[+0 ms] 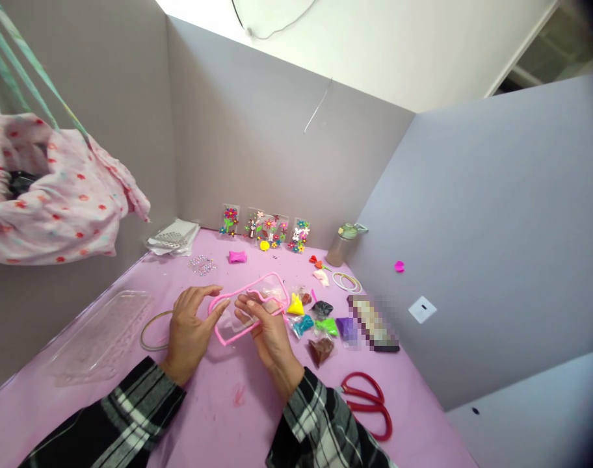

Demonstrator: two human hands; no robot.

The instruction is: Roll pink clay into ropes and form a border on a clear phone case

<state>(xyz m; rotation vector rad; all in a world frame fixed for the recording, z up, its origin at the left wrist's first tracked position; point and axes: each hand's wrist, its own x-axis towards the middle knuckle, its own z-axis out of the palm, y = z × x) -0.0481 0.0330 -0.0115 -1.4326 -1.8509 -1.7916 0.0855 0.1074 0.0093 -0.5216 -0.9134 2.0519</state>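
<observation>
A clear phone case [238, 328] with a thick pink strip, like soft clay, along its rim is held up above the table, tilted. My left hand [189, 328] grips its left end between thumb and fingers. My right hand [270, 335] is closed at the case's right part, the thumb near the fingertips. Close to those fingers a wavy stretch of the pink strip [263, 298] crosses the case; whether it is pinched cannot be made out. Just right of the case lie small bags of coloured clay: yellow [295, 304], blue [302, 325], green [326, 326] and brown [320, 351].
Red-handled scissors [369, 406] lie at the front right. A clear plastic tray [106, 331] and a ring [153, 331] are on the left. Decorated cases [270, 229] stand along the back wall near a bottle [342, 246]. A dotted cloth bag [57, 188] hangs at upper left.
</observation>
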